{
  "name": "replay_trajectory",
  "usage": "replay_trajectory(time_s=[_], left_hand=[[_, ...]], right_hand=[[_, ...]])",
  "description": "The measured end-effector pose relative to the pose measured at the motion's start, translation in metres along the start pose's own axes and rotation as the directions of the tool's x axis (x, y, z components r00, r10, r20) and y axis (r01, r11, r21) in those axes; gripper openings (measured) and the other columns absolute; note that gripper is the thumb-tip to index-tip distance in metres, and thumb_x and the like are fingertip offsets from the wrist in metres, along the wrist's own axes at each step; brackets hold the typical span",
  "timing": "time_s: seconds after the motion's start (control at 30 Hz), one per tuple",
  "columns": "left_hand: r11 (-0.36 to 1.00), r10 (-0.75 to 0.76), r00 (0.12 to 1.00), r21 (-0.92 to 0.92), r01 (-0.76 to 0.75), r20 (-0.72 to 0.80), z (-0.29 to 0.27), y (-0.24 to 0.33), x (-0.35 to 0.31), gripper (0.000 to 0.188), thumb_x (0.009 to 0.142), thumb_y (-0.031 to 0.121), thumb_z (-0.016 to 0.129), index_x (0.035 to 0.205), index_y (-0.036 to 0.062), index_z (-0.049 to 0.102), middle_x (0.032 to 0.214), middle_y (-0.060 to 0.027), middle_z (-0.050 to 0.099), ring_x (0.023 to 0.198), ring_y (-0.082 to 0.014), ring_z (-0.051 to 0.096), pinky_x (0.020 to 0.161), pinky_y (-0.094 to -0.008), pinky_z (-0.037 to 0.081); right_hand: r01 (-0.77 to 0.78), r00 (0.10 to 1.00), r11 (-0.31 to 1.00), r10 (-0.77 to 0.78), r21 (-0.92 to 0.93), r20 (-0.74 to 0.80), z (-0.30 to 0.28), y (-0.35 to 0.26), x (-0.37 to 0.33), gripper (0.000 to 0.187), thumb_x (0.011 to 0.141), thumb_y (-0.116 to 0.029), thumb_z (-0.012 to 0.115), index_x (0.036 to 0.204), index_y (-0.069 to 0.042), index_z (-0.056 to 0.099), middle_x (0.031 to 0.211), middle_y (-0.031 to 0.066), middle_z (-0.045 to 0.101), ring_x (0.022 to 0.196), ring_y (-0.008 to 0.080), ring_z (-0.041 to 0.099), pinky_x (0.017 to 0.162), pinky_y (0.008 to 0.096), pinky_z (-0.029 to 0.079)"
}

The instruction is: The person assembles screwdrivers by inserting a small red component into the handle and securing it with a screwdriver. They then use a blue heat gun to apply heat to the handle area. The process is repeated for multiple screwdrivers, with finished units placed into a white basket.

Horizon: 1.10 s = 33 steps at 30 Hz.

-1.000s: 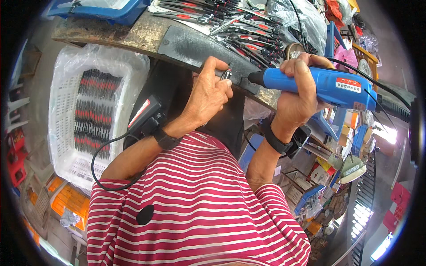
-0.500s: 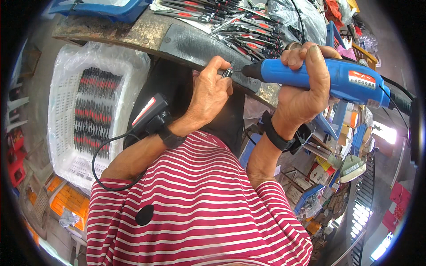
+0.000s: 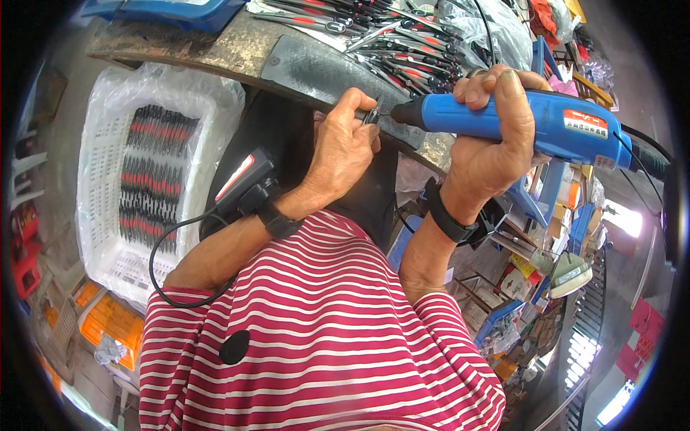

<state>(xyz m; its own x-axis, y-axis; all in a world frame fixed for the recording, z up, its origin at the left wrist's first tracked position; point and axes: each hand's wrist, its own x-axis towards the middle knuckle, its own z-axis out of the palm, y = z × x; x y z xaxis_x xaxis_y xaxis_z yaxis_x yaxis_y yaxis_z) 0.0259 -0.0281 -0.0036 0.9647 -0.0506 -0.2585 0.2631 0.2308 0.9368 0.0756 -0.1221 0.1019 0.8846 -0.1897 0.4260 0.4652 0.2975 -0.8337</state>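
Note:
My right hand (image 3: 496,140) is wrapped around a blue electric screwdriver (image 3: 557,122), lying nearly level with its black nose to the left. The thin bit reaches the end of a slim black pen-shaped piece (image 3: 371,116) with a shiny metal tip. My left hand (image 3: 338,154) pinches that piece between thumb and fingers; most of it is hidden inside the hand. Both hands are at the near edge of the workbench, by a dark rubber mat (image 3: 305,68). Beyond the mat lies a heap of black-and-red pen-shaped pieces (image 3: 410,54).
At left stands a white plastic basket (image 3: 100,187), lined with clear film, with rows of black-and-red pieces (image 3: 154,179). A blue tray (image 3: 169,14) is on the bench (image 3: 194,54) at the far left. Clear plastic bags (image 3: 489,32) lie behind the heap. A cable hangs from the screwdriver's rear.
Both hands stay almost in place, with the screwdriver's bit still at the held piece. My left hand and the piece have tilted very slightly.

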Motion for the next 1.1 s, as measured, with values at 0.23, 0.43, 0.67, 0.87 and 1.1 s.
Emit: replay_trajectory(time_s=[0.23, 0.43, 0.67, 0.87, 1.1], left_hand=[[1.000, 0.003, 1.000, 0.008, -0.003, 0.007, 0.000, -0.001, 0.000, 0.022, 0.088, 0.001, 0.049, 0.109, 0.0039, 0.042, 0.064, -0.0030, 0.052, 0.046, -0.0015, 0.038, 0.035, -0.0168, 0.026], [1.000, -0.002, 1.000, -0.001, 0.002, 0.008, 0.000, 0.000, 0.000, 0.022, 0.089, 0.002, 0.049, 0.109, 0.0036, 0.042, 0.064, -0.0029, 0.052, 0.046, -0.0018, 0.040, 0.035, -0.0166, 0.027], [1.000, -0.010, 1.000, 0.019, 0.010, 0.009, -0.001, 0.003, -0.001, 0.020, 0.090, 0.004, 0.050, 0.110, 0.0049, 0.043, 0.064, -0.0026, 0.053, 0.047, -0.0019, 0.042, 0.036, -0.0163, 0.029], [1.000, 0.003, 1.000, 0.006, -0.003, 0.002, 0.000, 0.002, -0.001, 0.018, 0.091, 0.004, 0.050, 0.108, 0.0049, 0.044, 0.063, -0.0019, 0.052, 0.048, -0.0025, 0.042, 0.037, -0.0169, 0.030], [1.000, 0.009, 1.000, 0.028, -0.008, -0.021, 0.001, -0.003, 0.000, 0.017, 0.089, 0.002, 0.048, 0.105, 0.0040, 0.045, 0.061, -0.0014, 0.051, 0.047, -0.0035, 0.042, 0.037, -0.0181, 0.030]], right_hand=[[-0.019, 1.000, 1.000, 0.019, 0.008, -0.011, 0.001, 0.000, 0.001, 0.022, 0.073, 0.005, 0.065, 0.093, 0.005, 0.055, 0.062, 0.0099, 0.057, 0.051, 0.0174, 0.056, 0.056, 0.0312, 0.050], [-0.014, 1.000, 1.000, 0.014, -0.013, 0.021, -0.001, 0.000, 0.002, 0.023, 0.073, 0.006, 0.065, 0.093, 0.005, 0.055, 0.063, 0.0107, 0.058, 0.052, 0.0176, 0.057, 0.057, 0.0307, 0.050], [0.018, 0.993, 0.998, -0.010, -0.067, 0.122, -0.001, 0.001, 0.003, 0.019, 0.073, 0.008, 0.063, 0.090, 0.006, 0.056, 0.065, 0.0108, 0.059, 0.055, 0.0177, 0.059, 0.057, 0.0290, 0.050], [0.058, 0.989, 0.977, -0.029, -0.204, 0.143, 0.004, 0.002, -0.003, 0.014, 0.078, 0.002, 0.058, 0.090, 0.004, 0.055, 0.066, 0.0111, 0.054, 0.055, 0.0173, 0.051, 0.054, 0.0322, 0.043], [0.128, 0.985, 0.957, -0.092, -0.262, 0.144, 0.003, 0.013, -0.005, 0.012, 0.074, 0.004, 0.058, 0.085, 0.005, 0.059, 0.068, 0.0113, 0.056, 0.053, 0.0156, 0.053, 0.053, 0.0292, 0.044]])
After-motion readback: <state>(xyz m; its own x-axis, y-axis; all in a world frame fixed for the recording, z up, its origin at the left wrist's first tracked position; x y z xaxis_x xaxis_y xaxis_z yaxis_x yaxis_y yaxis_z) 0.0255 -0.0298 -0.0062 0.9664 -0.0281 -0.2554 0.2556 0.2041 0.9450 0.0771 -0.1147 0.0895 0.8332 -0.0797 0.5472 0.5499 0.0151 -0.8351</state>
